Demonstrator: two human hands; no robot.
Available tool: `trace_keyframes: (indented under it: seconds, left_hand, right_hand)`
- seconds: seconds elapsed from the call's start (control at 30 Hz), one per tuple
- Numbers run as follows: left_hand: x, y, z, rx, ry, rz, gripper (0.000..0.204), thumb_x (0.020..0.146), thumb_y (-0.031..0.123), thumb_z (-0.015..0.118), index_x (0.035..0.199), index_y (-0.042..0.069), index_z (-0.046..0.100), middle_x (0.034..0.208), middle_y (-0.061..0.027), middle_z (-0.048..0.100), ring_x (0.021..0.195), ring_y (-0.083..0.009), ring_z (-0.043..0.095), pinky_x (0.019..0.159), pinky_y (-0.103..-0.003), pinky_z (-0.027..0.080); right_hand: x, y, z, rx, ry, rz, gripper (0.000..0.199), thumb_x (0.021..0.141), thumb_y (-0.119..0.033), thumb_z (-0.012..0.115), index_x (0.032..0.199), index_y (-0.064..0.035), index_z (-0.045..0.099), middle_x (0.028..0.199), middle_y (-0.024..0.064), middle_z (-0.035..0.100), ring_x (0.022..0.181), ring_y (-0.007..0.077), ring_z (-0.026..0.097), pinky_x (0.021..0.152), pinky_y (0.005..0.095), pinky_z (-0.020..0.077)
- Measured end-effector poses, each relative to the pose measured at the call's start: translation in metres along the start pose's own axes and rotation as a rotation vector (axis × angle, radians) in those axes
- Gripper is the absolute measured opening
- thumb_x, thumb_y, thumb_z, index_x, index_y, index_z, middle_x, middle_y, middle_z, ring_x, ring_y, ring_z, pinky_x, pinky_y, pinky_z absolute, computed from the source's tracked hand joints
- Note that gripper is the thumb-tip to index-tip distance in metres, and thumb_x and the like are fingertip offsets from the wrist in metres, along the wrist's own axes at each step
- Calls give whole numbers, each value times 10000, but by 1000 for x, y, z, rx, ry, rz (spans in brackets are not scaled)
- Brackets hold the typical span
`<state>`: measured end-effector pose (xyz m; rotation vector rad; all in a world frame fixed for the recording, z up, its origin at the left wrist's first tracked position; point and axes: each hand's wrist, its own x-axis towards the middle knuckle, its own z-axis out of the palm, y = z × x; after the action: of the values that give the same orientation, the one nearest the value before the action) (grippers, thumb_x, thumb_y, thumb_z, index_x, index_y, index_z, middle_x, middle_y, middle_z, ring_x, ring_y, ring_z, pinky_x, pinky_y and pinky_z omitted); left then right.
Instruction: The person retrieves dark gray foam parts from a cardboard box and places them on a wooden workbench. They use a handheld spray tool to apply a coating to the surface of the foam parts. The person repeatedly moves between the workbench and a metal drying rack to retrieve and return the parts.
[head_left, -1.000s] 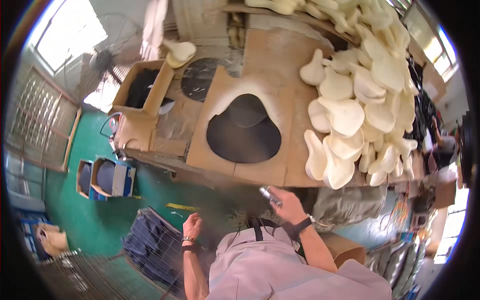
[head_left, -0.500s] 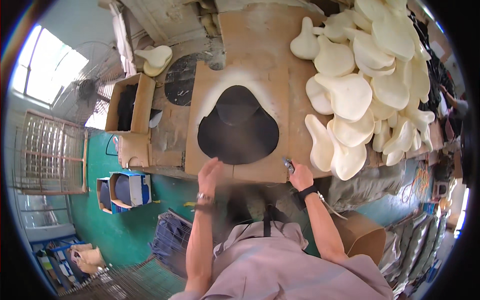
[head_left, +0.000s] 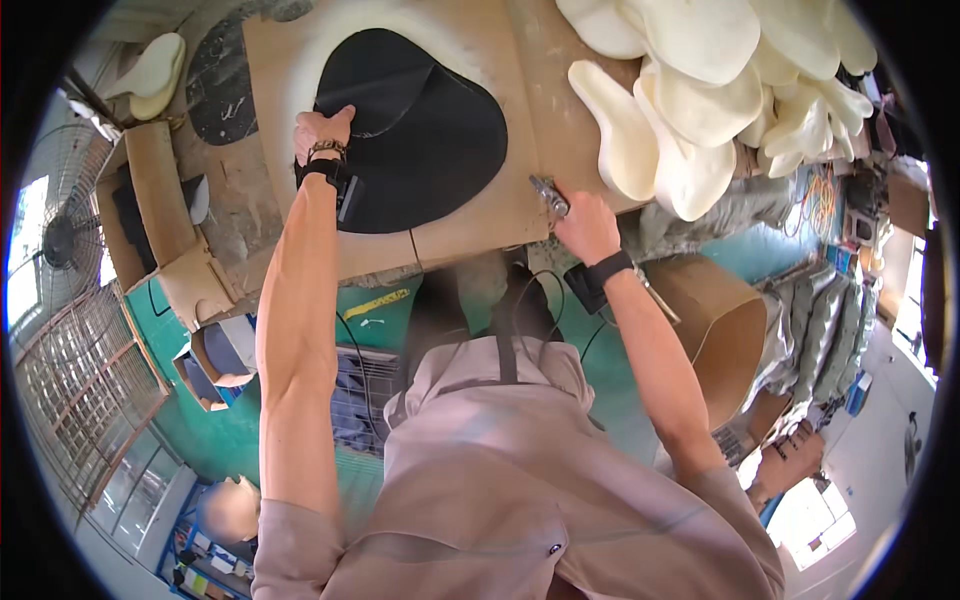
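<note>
**One black sheet under the palm, one small tool in the fist**

We see our left hand (head_left: 322,130) resting on the left edge of the black rounded sheet (head_left: 415,130), fingers curled over the rim and lying flat on it rather than pinching; whether they grip the edge from beneath we cannot tell. The sheet lies flat on a tan board (head_left: 470,225) on the workbench, inside a pale sprayed halo.

Our right hand (head_left: 587,225) sits at the board's near right edge, fingers closed around a small metal tool (head_left: 548,190) whose tip points out toward the sheet.

We judge the sheet to be thin, light and limp, likely leather or a similar soft cover: a faint crease runs across it and its outline follows the board without lifting. It should drape if picked up by one point, so the rim beside our left hand, or two spread points on the rim, looks like the sound place to hold. It does not look fragile, though the surface might mark. The tool looks rigid and small, easily held in one closed fist.

Counting: one black sheet, one tan board, one tool. The cream foam shapes (head_left: 690,110) are heaped at the upper right, overlapping; we count at least eight, the exact number hidden by the pile. Two more lie stacked at the upper left (head_left: 150,75).
</note>
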<state>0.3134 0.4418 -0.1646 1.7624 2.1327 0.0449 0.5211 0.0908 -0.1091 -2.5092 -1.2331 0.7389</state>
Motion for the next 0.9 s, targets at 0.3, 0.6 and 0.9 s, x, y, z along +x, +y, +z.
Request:
trace_keyframes:
  seconds: [0.3,0.6,0.9]
  left_hand:
    - [-19,9,-10,31,84,90,583,739,415,805,1199,98,637,1141,-155,701,1099,-339,656,937,-457,514]
    - [-28,24,-22,126,40,86,742,715,442,825,1174,-47,509,1063,-272,692,1029,-415,676,898,-473,534]
    - [-15,43,-22,-300,-243,-286,667,725,200,823,1197,-81,445,1032,-250,665,991,-331,702,629,-360,627]
  right_hand:
    - [3,-11,3,-72,8,21,203,759,-55,616,960,-28,625,831,257,679,824,454,664,723,540,529]
    - [3,-23,-1,-128,-37,0,270,798,-70,623,1061,-15,597,832,240,688,778,429,685,696,515,548]
    - [2,-21,4,-139,-11,19,298,800,-55,611,1093,-4,611,854,241,687,789,421,688,689,494,555]
